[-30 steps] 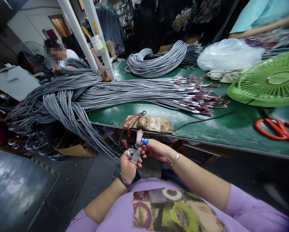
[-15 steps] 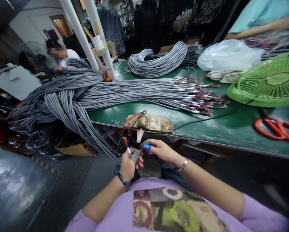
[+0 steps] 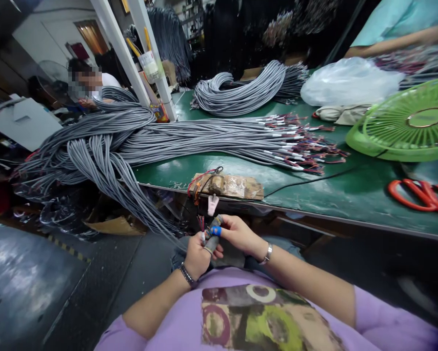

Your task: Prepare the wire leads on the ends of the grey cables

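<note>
My left hand [image 3: 199, 254] is closed on the end of a grey cable, whose thin coloured wires [image 3: 201, 224] stick up above the fingers. Against its fingertips, my right hand [image 3: 233, 233] is pinched, with grey covers and a blue band on its fingers. What lies between the right fingertips is too small to make out. Just above the hands, a pink clip [image 3: 213, 205] hangs at the table edge by a wooden block [image 3: 237, 186] with red and black leads.
Grey cables [image 3: 189, 139] lie along the green table [image 3: 175, 174] and drape off its left. A cable coil [image 3: 241, 92], plastic bag [image 3: 350, 82], green fan [image 3: 405, 122] and red-handled scissors [image 3: 416, 195] are on it. Two people work beyond.
My left hand has moved slightly right with the cable end. My right hand has shifted left, so the fingertips of both hands are closer together.
</note>
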Tool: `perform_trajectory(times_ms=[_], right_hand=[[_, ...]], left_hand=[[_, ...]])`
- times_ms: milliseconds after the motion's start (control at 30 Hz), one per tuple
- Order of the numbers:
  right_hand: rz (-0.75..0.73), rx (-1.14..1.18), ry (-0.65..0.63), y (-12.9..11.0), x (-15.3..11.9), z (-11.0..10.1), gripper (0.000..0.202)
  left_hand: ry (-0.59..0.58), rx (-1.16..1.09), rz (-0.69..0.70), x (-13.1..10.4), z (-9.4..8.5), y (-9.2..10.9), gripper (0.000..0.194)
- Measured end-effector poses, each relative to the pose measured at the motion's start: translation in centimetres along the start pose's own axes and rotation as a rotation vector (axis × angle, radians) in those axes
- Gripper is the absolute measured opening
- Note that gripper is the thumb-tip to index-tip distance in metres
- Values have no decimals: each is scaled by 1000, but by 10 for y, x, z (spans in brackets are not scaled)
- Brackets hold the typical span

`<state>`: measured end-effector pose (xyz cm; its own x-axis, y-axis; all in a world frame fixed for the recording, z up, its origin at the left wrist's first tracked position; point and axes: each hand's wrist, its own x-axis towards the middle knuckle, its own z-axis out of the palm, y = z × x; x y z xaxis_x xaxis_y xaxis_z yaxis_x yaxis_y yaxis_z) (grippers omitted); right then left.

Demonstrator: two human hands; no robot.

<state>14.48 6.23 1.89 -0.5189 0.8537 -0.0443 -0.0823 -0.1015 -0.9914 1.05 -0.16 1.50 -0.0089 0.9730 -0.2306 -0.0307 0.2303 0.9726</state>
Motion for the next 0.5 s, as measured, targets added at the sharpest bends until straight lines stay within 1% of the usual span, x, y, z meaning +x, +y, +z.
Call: perform_trajectory(times_ms=[67,133,233,500], right_hand=[[20,-16,23,-2,4,0,33],[48,-22,69,-3,9,1,35],[85,-8,100,-4,12,3,36],[75,82,74,-2,6,6,35]], left_hand=[[42,-40,28,2,-2,-3,37],[108,-131,53,5,-3,-5,35],[191,-253,57,8,-3,-6,34],[271,-372,62,11,-5,1,34]])
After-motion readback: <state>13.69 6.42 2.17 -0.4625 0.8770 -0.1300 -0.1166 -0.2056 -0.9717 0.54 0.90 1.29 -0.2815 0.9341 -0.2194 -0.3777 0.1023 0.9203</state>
